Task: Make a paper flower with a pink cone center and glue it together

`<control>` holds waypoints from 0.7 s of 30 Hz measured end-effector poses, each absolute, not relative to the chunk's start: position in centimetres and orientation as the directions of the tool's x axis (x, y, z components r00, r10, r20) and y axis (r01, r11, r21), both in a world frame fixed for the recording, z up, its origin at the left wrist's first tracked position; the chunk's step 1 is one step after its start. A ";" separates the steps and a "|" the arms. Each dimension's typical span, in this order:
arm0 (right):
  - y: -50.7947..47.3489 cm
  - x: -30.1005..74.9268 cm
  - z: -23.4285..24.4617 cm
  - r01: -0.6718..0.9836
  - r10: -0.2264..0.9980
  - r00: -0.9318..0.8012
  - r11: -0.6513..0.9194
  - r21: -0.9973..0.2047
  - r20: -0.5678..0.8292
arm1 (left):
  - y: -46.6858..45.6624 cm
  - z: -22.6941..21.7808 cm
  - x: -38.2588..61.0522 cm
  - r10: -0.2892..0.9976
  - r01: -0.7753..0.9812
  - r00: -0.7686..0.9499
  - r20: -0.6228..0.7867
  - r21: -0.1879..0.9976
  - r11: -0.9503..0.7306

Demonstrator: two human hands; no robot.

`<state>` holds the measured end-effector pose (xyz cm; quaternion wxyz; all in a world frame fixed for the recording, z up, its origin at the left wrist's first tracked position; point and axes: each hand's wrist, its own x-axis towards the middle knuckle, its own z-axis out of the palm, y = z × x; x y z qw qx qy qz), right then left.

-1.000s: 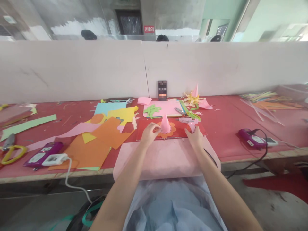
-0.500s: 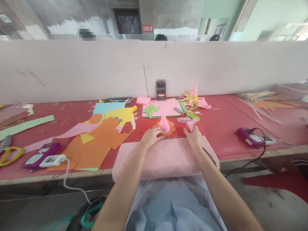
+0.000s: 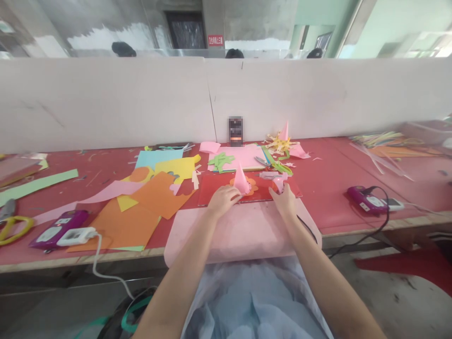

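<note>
A small pink paper cone (image 3: pixel 240 179) stands upright on an orange paper flower (image 3: pixel 253 185), which lies on a red sheet (image 3: pixel 215 188). My left hand (image 3: pixel 221 199) has its fingers curled at the cone's base and touches it. My right hand (image 3: pixel 285 198) is closed round a pink glue gun (image 3: pixel 281 182), its nozzle pointing toward the flower. A large pink sheet (image 3: pixel 240 233) lies under both wrists and hangs over the table's front edge.
Orange, yellow, blue and pink paper sheets (image 3: pixel 155 195) lie to the left. Purple devices with cables sit at left (image 3: pixel 58 228) and right (image 3: pixel 365 200). Yellow scissors (image 3: pixel 12 225) lie far left. A paper flower craft (image 3: pixel 282 141) stands before the white divider (image 3: pixel 141 99).
My left hand has slid down from the cone's side to its base and curled in. The right hand with the glue gun has hardly moved.
</note>
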<state>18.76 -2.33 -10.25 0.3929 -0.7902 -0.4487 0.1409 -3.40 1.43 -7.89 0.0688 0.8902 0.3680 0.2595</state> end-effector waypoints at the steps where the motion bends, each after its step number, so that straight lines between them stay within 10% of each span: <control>1: -2.3 18.8 -10.3 0.599 0.821 0.555 -0.284 -0.748 0.133 | 1.4 -7.8 -3.4 0.700 0.626 0.583 0.413 0.321 -0.711; 21: -2.5 18.7 -10.1 0.611 0.823 0.555 -0.303 -0.731 0.123 | 1.5 -8.1 -2.8 0.726 0.629 0.563 0.396 0.365 -0.687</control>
